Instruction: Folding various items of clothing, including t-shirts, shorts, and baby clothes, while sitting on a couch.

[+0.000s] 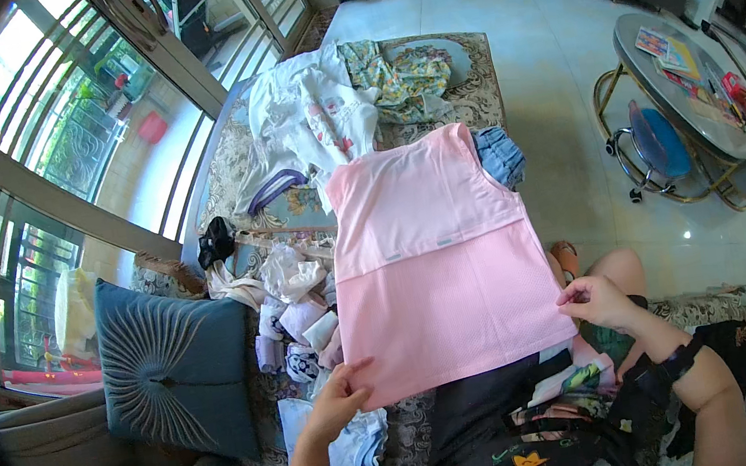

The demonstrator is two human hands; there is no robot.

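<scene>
A pink sleeveless top (pixel 444 295) lies spread flat before me, its hem towards me and its neck end away. My left hand (pixel 337 401) pinches the hem's left corner between thumb and fingers. At the right edge, just above the other hem corner, my right hand (pixel 601 304) grips the fabric with its fingertips. Beyond the top lie a white printed garment (pixel 318 107), a yellow-green floral garment (pixel 394 81) and blue denim (pixel 499 156), partly covered. To its left are several rolled small garments (pixel 302 316). Folded light-blue clothes (pixel 363 459) rest beside my left forearm.
A patterned sofa cover (pixel 479 98) runs under the clothes. A teal cushion (pixel 176 371) leans at the left, near a sliding glass door (pixel 173 60). Rightwards stand an oval table (pixel 665 59) with books and a blue swivel chair (pixel 660 143). Black fabric (pixel 481 426) covers my lap.
</scene>
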